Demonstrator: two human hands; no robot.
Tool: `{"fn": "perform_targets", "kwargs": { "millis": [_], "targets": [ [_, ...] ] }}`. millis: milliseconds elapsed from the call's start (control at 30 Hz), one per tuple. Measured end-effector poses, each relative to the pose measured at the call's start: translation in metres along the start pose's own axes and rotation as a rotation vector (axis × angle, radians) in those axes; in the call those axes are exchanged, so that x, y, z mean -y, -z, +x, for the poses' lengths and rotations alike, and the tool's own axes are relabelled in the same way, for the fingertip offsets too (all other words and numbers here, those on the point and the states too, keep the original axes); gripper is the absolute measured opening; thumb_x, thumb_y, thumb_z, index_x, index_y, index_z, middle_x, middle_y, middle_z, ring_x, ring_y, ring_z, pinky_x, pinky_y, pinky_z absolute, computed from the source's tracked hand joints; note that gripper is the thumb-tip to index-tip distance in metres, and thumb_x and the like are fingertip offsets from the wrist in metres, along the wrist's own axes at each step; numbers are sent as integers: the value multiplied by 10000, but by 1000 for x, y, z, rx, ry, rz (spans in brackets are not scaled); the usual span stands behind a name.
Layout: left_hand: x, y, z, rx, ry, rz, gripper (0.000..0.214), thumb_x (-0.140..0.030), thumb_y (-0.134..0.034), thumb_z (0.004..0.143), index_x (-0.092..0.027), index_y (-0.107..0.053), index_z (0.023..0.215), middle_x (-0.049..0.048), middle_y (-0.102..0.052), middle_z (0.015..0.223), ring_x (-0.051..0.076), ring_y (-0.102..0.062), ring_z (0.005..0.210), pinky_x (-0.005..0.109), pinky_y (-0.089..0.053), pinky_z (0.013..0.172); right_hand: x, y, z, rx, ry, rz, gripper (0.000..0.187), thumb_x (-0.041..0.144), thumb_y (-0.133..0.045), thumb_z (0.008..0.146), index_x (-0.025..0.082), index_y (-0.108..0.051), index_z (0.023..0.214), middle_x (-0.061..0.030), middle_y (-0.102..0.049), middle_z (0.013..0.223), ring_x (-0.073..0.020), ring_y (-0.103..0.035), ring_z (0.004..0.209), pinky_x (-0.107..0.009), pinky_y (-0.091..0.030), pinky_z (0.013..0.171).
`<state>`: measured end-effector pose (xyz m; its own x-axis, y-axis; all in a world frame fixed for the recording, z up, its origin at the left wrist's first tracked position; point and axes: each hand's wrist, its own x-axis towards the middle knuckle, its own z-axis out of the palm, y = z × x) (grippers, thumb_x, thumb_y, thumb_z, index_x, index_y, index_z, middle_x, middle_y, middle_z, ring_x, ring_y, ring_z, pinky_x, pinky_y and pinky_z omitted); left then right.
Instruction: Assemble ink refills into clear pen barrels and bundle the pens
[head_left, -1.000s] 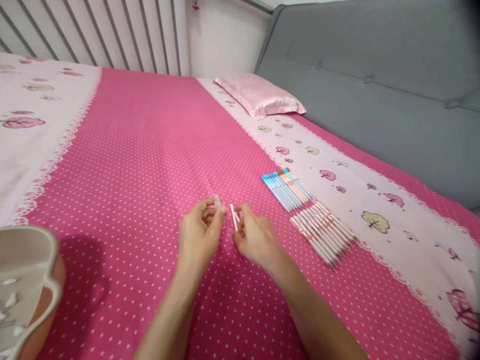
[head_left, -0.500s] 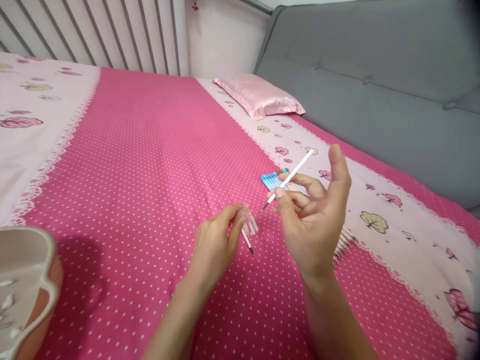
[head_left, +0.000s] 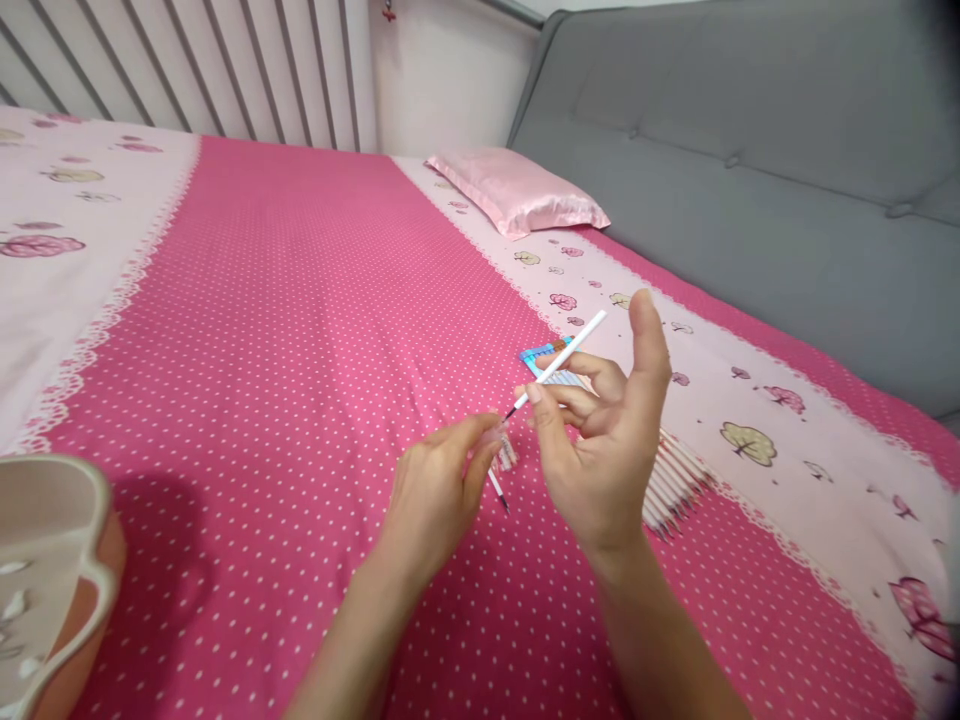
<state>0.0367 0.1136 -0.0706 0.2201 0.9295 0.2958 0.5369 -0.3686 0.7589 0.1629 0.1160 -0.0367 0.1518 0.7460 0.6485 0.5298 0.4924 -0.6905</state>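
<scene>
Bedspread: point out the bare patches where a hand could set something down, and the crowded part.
The widest bare stretch of the bedspread lies between the left hand, the basket and the pillow. More lies just below both wrists. Crowded: behind the right hand, which holds a white refill, the laid-out pens fill the pale border.

I count 2 hands: left hand (head_left: 435,490), right hand (head_left: 600,450). Loose white refills: 2, i.e. one refill (head_left: 559,362) in right hand, one short refill (head_left: 496,488) at left. Pen bundles on bed (head_left: 300,300): 2, blue-capped bundle (head_left: 541,355) and white bundle (head_left: 675,478); pens per bundle too many to tally. Pillow (head_left: 517,190): 1. Basket (head_left: 45,520): 1.
</scene>
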Motion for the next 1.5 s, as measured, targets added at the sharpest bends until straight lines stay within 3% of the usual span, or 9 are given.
{"fn": "perform_targets", "kwargs": {
  "millis": [133,300,533,667,867,1033,1200,1333,1500],
  "targets": [
    [0,1,0,5,18,-7,246,-326,-445,904,-220,-598,1065,16,-706,922,173,-653,810,260,-454,660,3,0,0,34,-27,-89,780,100,-449,832,353,-28,1439,-89,-263,1455,-181,-592,977,-284,-576,686],
    [0,0,0,9,35,-15,251,-329,-440,905,-218,-603,1060,26,-705,920,182,-652,807,265,-452,651,3,-1,0,46,-69,-18,748,118,-465,837,345,-76,1433,-83,-285,1450,-189,-581,996,-293,-579,698],
    [-2,2,-1,34,69,-47,253,-325,-435,907,-208,-604,1055,30,-691,886,181,-642,796,268,-463,675,1,2,-1,133,-33,-48,684,155,-462,847,307,-143,1432,-90,-515,1235,-173,-616,872,-274,-565,646],
    [-3,3,-1,31,64,-52,245,-315,-433,907,-214,-598,1057,26,-686,847,178,-641,775,267,-464,677,0,1,0,179,-22,-86,626,167,-460,850,288,-221,1416,-81,-575,1113,-167,-625,804,-271,-557,608],
    [-4,4,0,-2,45,-82,222,-310,-438,903,-212,-592,1030,20,-678,810,168,-637,742,249,-449,628,-1,2,2,253,29,-101,400,164,-457,870,236,-477,1263,-34,-637,964,-152,-612,877,-303,-543,778],
    [-1,5,0,-45,62,-80,215,-305,-445,898,-209,-592,1022,13,-678,798,157,-633,701,244,-434,595,1,4,3,334,47,-115,340,172,-400,907,244,-543,1207,-26,-643,1068,-146,-604,961,-317,-507,857],
    [3,8,0,-118,129,-82,230,-330,-475,884,-204,-604,1025,25,-700,847,173,-650,753,264,-458,639,-10,5,6,323,-109,-160,455,149,-424,873,254,-431,1316,-43,-642,1069,-160,-621,907,-333,-514,796],
    [5,10,1,-185,197,-65,239,-337,-495,871,-192,-608,1023,35,-705,867,189,-656,798,274,-464,645,-26,3,7,527,-287,-406,340,105,-479,817,194,-603,1121,-52,-690,942,-191,-642,835,-351,-487,786],
    [6,11,2,-191,217,-52,230,-334,-493,865,-196,-608,1008,37,-708,875,196,-661,802,277,-463,637,-35,-7,2,698,-348,-585,216,163,-509,829,179,-657,985,-80,-697,920,-208,-642,873,-317,-454,765]
  ]
}}
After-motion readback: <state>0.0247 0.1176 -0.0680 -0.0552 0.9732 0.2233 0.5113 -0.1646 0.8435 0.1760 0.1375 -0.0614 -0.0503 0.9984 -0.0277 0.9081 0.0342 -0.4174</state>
